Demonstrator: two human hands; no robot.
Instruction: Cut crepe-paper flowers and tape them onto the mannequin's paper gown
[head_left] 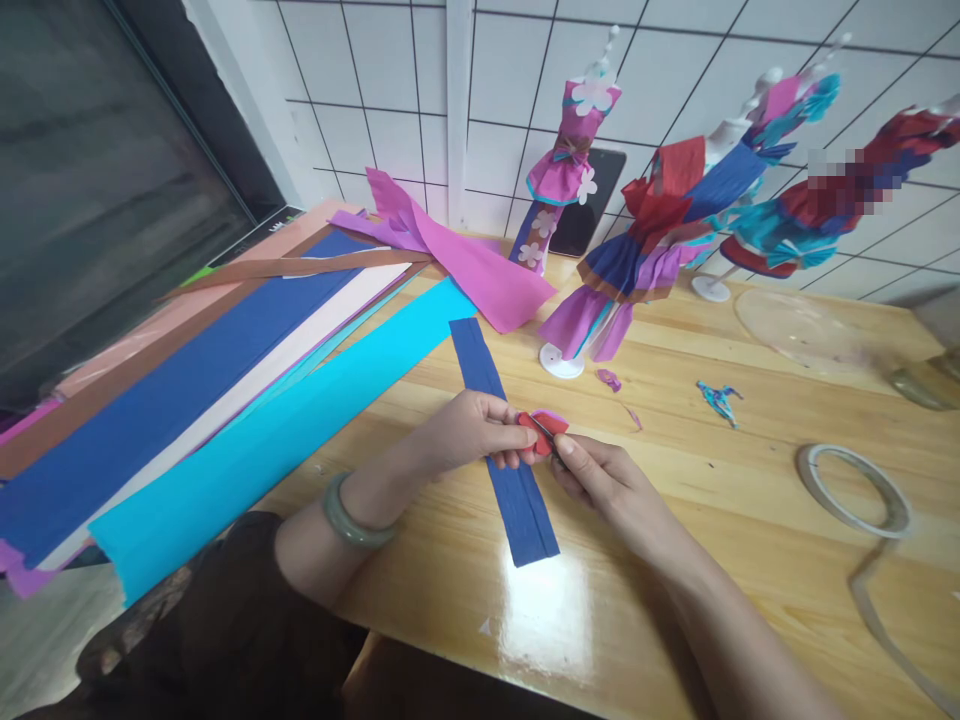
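Pinched between the thumb and fingers of my left hand (480, 432) is a small red paper piece (536, 440) with a pink edge behind it. My right hand (600, 474) grips a slim dark metal tool (545, 431) whose tip lies against the red paper; whether it is tweezers or scissors I cannot make out. Both hands are close together above a folded dark blue crepe paper strip (525, 515), which lies on the wooden table (435, 590). Part of that strip is hidden by my left hand.
Long coloured paper strips (300, 400) spread over the left side, with a pink sheet (480, 260) behind. Dress forms in paper outfits (574, 150) (637, 240) stand along the tiled wall near a dark phone (600, 205). Tape roll (851, 490) and paper scraps (720, 402) lie right.
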